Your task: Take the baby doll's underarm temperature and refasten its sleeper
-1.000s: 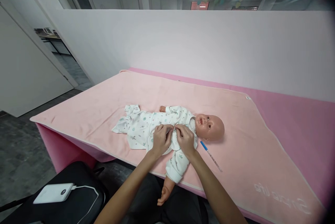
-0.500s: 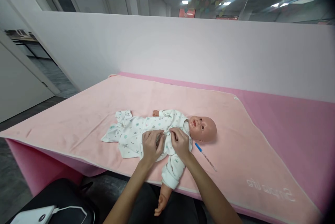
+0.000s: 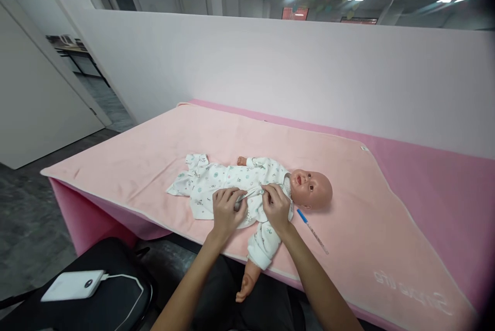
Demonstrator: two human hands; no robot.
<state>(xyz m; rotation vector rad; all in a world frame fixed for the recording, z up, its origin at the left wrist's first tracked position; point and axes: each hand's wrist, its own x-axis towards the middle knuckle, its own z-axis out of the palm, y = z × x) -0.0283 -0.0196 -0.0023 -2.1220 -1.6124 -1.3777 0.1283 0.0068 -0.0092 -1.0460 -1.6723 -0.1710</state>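
Note:
A baby doll (image 3: 315, 190) lies on its back, its head toward the right. It wears a white romper (image 3: 209, 179) with a small green and grey print; the leg parts lie flat to the left. My left hand (image 3: 228, 211) is closed in a pinch on the romper's front edge at the belly. Higher on the chest, my right hand (image 3: 276, 209) pinches the same cloth. A fold of fabric stretches between the two hands. My fingers hide any fastener there. One doll arm (image 3: 249, 280) hangs over the table's near edge.
Beneath the doll spreads a pink blanket (image 3: 143, 161) over a darker pink cover (image 3: 433, 176). A slim blue-ended stick (image 3: 312, 231) lies beside the doll's head. At lower left, a white power bank (image 3: 73, 285) with a cable rests on a black seat (image 3: 116, 253). A white partition (image 3: 270, 68) stands behind.
My fingertips have drawn farther apart, and the cloth between them is now pulled into a taut fold. The camera view has shifted, showing more of the seat. The doll lies as before.

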